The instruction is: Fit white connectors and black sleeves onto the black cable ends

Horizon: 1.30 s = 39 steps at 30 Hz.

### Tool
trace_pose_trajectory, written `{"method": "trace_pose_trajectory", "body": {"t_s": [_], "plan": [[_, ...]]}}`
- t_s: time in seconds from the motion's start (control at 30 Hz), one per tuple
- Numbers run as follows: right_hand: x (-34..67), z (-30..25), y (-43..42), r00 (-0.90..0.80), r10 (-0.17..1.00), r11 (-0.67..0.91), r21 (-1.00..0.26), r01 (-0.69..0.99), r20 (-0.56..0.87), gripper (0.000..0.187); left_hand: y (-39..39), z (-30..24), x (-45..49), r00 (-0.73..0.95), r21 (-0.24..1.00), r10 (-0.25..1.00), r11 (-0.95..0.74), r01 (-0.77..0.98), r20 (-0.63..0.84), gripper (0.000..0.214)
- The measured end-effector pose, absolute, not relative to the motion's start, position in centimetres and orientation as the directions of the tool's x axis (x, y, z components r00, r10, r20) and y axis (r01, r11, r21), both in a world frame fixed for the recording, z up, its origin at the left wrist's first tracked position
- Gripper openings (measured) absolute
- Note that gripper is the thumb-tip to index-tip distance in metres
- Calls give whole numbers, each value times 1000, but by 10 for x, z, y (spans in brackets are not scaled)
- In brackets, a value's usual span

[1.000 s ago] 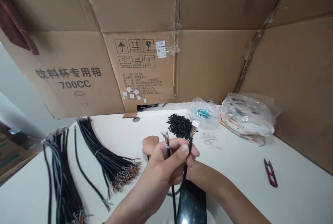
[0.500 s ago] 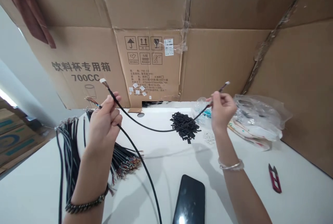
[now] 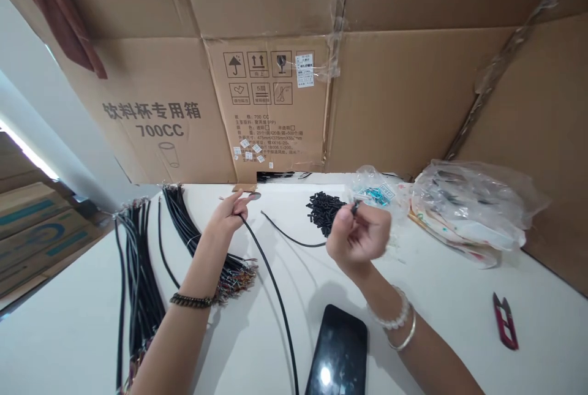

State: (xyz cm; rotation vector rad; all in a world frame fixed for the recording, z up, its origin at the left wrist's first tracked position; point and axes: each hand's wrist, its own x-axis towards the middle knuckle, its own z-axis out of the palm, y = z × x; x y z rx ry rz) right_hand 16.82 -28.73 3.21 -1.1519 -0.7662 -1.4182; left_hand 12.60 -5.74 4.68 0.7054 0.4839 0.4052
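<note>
My left hand (image 3: 228, 218) rests low over the white table (image 3: 459, 315), its fingers closed on a long black cable (image 3: 275, 288) that runs toward me past the phone. My right hand (image 3: 361, 234) is raised a little, pinched shut on the end of a second, shorter black cable (image 3: 294, 239). That cable's free end lies on the table between my hands. A dark tip sticks out of my right fingertips, just beside a pile of small black tube pieces (image 3: 323, 206).
Two bundles of black cables (image 3: 138, 260) (image 3: 193, 233) with stripped coloured ends lie at the left. A black phone (image 3: 339, 355) lies near me, and red snips (image 3: 505, 320) lie at the right. Plastic bags (image 3: 473, 205) (image 3: 376, 190) sit at the back right, with cardboard boxes (image 3: 275, 101) as a wall behind.
Both hands came down from the raised, spread position. My left hand let go of the shorter cable's connector end and lowered to the table. My right hand moved left toward the tube pile.
</note>
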Motion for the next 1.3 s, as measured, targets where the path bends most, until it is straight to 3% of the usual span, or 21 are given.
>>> {"method": "trace_pose_trajectory", "body": {"t_s": [0.1, 0.2, 0.33, 0.47, 0.67, 0.83, 0.9, 0.97, 1.13, 1.23, 1.3], "plan": [[175, 21, -268, 305, -255, -64, -330, 942, 918, 15, -70, 66, 119, 788, 766, 565, 611, -200, -245, 18], [178, 18, -259, 502, -64, 43, -500, 865, 862, 21, -93, 82, 111, 772, 841, 630, 459, -286, -81, 22], [172, 26, -264, 574, 165, 110, -594, 797, 802, 27, -130, 90, 99, 800, 920, 583, 220, -325, 143, 21], [155, 37, -273, 544, 236, 48, -569, 821, 805, 27, -159, 90, 86, 824, 946, 511, 59, -318, 246, 28], [132, 45, -277, 361, 100, -103, -351, 931, 927, 19, -186, 97, 68, 736, 922, 558, -178, -344, 383, 23], [126, 50, -280, 131, 63, -350, -101, 931, 989, 25, -195, 98, 61, 705, 929, 605, -221, -297, 369, 24], [125, 50, -281, 104, 69, -399, -68, 915, 992, 23, -195, 95, 59, 685, 923, 618, -244, -298, 385, 24], [125, 51, -281, 118, 60, -355, -89, 931, 991, 21, -195, 93, 58, 649, 911, 639, -284, -298, 411, 25], [132, 54, -280, 294, 187, 22, -304, 953, 937, 34, -196, 96, 58, 665, 918, 635, -225, -327, 392, 27], [142, 46, -287, 359, 284, 40, -385, 922, 889, 38, -192, 102, 62, 721, 922, 604, -62, -383, 340, 33], [148, 35, -298, 300, 372, 31, -334, 942, 878, 38, -185, 106, 64, 773, 917, 565, 69, -393, 289, 39]]}}
